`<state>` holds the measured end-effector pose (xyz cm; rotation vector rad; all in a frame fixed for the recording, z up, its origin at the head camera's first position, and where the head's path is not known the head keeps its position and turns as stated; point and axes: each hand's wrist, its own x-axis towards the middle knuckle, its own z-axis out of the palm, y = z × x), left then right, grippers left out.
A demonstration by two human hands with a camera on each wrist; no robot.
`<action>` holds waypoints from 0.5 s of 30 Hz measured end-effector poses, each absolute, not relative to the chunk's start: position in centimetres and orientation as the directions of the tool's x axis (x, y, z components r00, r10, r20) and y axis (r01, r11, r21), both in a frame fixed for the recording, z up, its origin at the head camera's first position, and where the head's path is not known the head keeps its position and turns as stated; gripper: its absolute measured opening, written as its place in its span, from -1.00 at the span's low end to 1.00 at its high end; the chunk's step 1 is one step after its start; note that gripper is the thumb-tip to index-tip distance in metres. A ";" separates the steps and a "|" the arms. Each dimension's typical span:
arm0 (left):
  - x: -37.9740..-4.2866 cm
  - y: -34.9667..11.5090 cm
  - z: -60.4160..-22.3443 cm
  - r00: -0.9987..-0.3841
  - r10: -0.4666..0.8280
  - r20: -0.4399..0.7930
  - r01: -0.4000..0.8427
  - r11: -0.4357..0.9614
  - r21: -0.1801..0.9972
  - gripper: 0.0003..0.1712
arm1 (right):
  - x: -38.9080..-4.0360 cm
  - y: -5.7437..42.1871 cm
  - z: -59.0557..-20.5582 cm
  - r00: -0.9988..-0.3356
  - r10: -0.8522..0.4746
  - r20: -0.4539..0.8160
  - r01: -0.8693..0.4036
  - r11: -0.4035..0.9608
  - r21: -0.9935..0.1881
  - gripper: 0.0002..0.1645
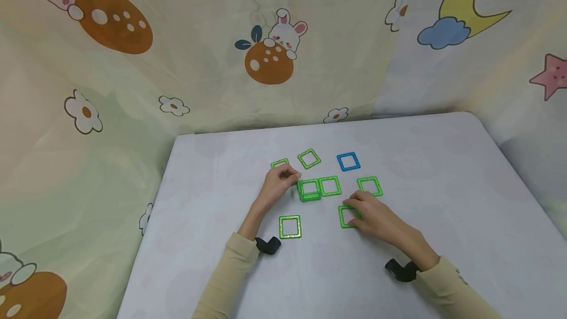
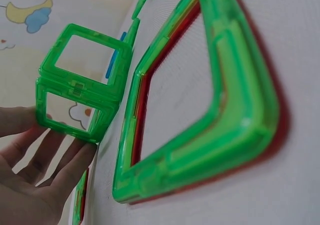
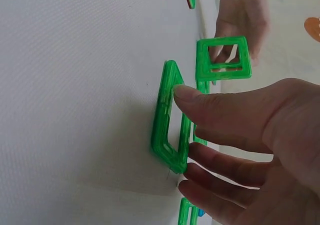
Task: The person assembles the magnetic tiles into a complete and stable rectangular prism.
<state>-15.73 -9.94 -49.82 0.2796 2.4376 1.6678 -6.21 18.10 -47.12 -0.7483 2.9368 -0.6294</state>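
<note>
A small box of green square magnetic tiles (image 1: 310, 197) stands mid-table, with a flat green tile (image 1: 329, 178) against its right side. My left hand (image 1: 275, 185) is at the box's left side. In the left wrist view, its thumb and fingers hold the edges of an upright green tile (image 2: 77, 88). Farther right, my right hand (image 1: 376, 214) grips another green square tile (image 3: 162, 117), thumb on the near side of the frame and fingers along the opposite side. That tile is tilted in the right wrist view.
Loose green tiles lie around: one in front (image 1: 290, 236), one at the back (image 1: 313, 165), one partly behind the left hand (image 1: 279, 162), and one beyond the right hand (image 1: 369, 178). A blue square tile (image 1: 340, 163) lies at back right. Patterned cloth (image 1: 212, 63) hangs behind the white table (image 1: 443, 176).
</note>
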 end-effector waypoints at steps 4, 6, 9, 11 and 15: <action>-15.8 -10.1 -49.8 -0.966 0.258 -0.033 0.061 0.348 0.936 -0.87 | -6.2 18.1 -47.1 -0.876 -0.478 0.063 -0.461 0.793 -0.398 -0.46; -15.8 -10.1 -49.7 -0.965 0.259 -0.029 0.065 0.345 0.937 -0.88 | -6.2 18.1 -47.0 -0.877 -0.477 0.057 -0.458 0.794 -0.401 -0.46; -15.8 -10.1 -49.8 -0.965 0.259 -0.037 0.057 0.346 0.937 -0.88 | -6.2 18.1 -46.8 -0.882 -0.470 0.035 -0.442 0.800 -0.405 -0.47; -15.7 -10.1 -49.7 -0.965 0.259 -0.043 0.051 0.345 0.937 -0.88 | -6.2 18.1 -46.7 -0.891 -0.454 0.014 -0.420 0.811 -0.408 -0.51; -15.7 -10.2 -49.8 -0.964 0.260 -0.048 0.047 0.345 0.937 -0.87 | -6.2 18.1 -46.5 -0.903 -0.429 0.013 -0.396 0.821 -0.411 -0.64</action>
